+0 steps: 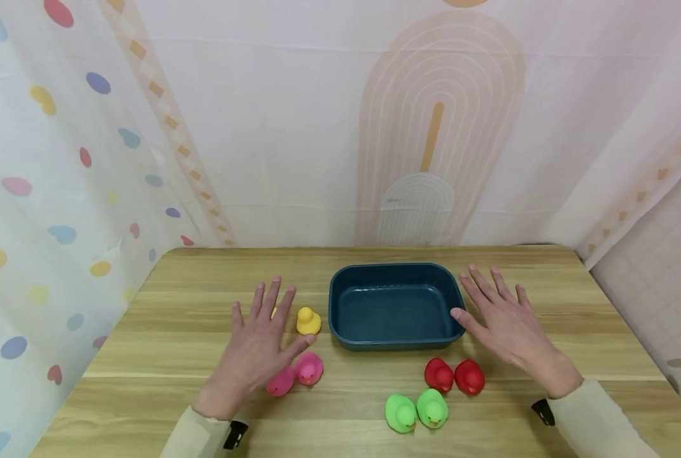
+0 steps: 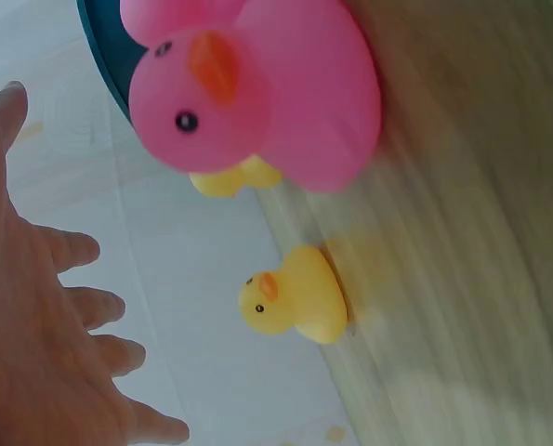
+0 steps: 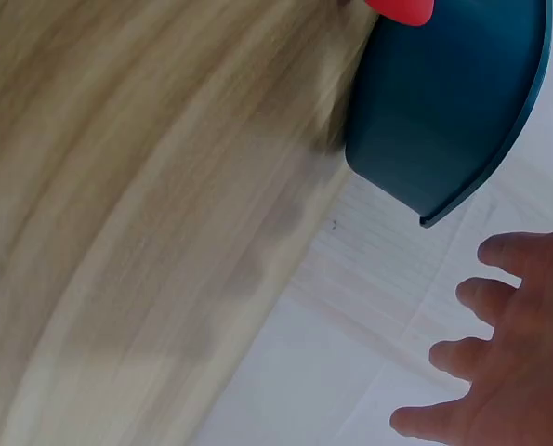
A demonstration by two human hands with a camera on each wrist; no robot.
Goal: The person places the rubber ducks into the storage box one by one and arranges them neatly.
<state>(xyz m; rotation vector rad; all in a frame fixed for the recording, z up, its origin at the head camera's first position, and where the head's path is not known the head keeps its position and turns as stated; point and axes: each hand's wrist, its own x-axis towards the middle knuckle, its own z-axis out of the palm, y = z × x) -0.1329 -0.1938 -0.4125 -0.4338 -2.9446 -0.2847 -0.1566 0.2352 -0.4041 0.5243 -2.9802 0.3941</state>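
Two hands are held over one wooden bench [image 1: 146,362], palms down. The left hand [image 1: 257,346] is open, fingers spread, holding nothing; the right hand [image 1: 506,327] is likewise open and bare of any object. Eight toy ducks sit on the bench in four pairs.

Two yellow ducks [image 1: 308,322]: one is just right of the left hand's fingers; the other is mostly hidden behind those fingers from the head view, but shows whole in the left wrist view. Two pink ducks [image 1: 308,369] sit side by side, near the left hand's thumb on its nearer side. Two red ducks [image 1: 470,377] sit left of the right hand and closer to the person. Two green ducks [image 1: 432,408] sit nearer still, farther left of the right hand.

One dark blue tray [image 1: 398,312] lies between the hands, its right end beside the right hand's thumb. Two pale sleeves [image 1: 595,420] cover the forearms.
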